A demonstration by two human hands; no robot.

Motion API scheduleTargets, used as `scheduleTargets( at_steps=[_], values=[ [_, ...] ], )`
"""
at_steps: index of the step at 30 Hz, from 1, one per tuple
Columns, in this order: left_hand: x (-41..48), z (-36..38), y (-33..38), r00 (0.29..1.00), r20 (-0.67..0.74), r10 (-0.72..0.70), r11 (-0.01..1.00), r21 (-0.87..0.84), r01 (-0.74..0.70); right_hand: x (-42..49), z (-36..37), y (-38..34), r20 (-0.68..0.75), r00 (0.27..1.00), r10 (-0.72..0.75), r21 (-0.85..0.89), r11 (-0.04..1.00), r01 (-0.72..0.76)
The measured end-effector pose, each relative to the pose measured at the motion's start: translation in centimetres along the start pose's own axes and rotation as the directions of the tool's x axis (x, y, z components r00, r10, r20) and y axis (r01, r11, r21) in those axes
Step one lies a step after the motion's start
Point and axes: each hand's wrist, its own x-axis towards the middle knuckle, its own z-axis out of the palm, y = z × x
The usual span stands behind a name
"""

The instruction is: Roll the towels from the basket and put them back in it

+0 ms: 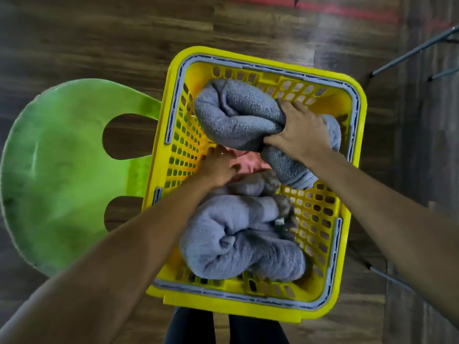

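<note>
Your left forearm (111,256) is nearest, low in the view. Green plastic chair (62,170) sits left, just beside the yellow basket (223,309). Your left hand (219,167) reaches inside at a pink towel (250,163); it is blurred, so can't tell the finger state. Near grey towel (238,242) lies bundled at the basket's near end. Your right hand (301,131) has its fingers clamped round the far grey towel (238,115), rolled, at the far end.

A green plastic chair (62,157) with rounded cutouts fills the left of the frame, standing on a dark wood-grain floor (99,33). A blurred red stripe (335,8) crosses the top edge. Thin dark metal legs (412,53) slant across the upper right.
</note>
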Motion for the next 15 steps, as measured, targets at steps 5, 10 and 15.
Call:
scheduleTargets(
  at_steps=[5, 10, 15],
  values=[
    [5.5, 2.4, -1.7, 0.978, 0.142, -0.156, 0.973, -0.146, 0.176, 0.4, 1.8, 1.6, -0.043, 0.999, -0.026, 0.052, 0.998, 0.028],
    [7.3, 6.2, -2.1, 0.986, 0.129, -0.103, 0.986, -0.119, 0.119, 1.3, 3.0, 2.4, -0.098, 0.992, -0.077, 0.107, 0.99, 0.088],
    [4.9, 5.9, -1.5, 0.97, 0.235, 0.059, 0.997, -0.063, -0.045, 3.8, 3.4, 1.9, -0.093, 0.985, -0.145, 0.064, 0.986, 0.152]
  ],
)
